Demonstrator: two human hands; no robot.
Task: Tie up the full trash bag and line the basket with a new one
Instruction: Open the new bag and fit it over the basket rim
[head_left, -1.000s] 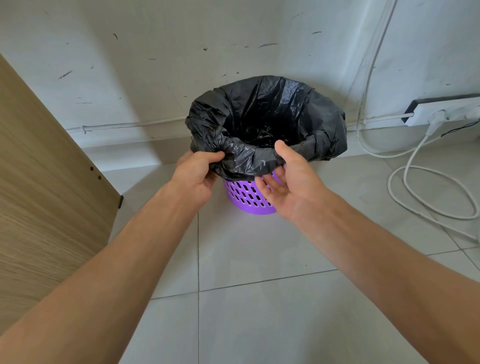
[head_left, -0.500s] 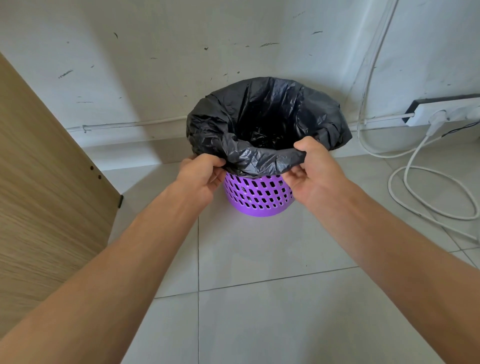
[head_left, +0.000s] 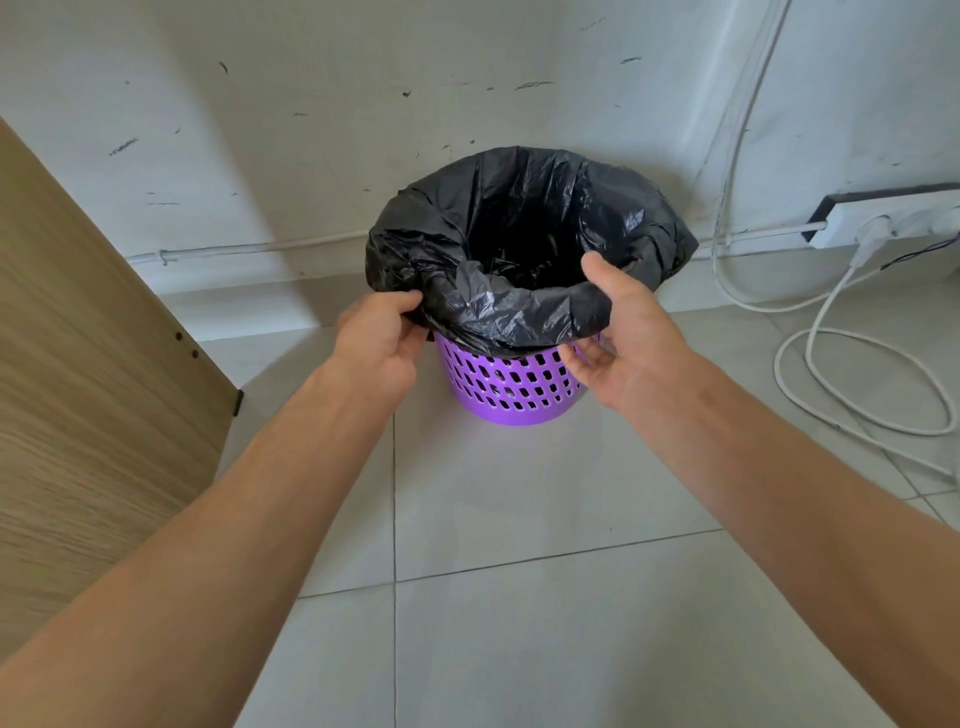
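A purple perforated basket (head_left: 511, 387) stands on the tiled floor against the wall. A black trash bag (head_left: 498, 317) lines it, its mouth wide and its edge folded down over the rim. My left hand (head_left: 379, 343) pinches the folded edge at the near left of the rim. At the near right, my right hand (head_left: 634, 343) spans the fold with the thumb raised above the rim and the fingers spread under the overhang, not clamped on it. The bag's inside is dark; I cannot see what it holds.
A wooden panel (head_left: 78, 364) stands close on the left. A white power strip (head_left: 883, 218) lies by the wall at the right, with looped white cables (head_left: 857, 384) on the floor beside the basket. Pale floor tiles (head_left: 519, 545) lie between me and the basket.
My right hand, which gripped the bag's fold half a second ago, has loosened, its thumb lifted off the plastic. More of the purple basket wall shows below the fold. My left hand keeps its pinch.
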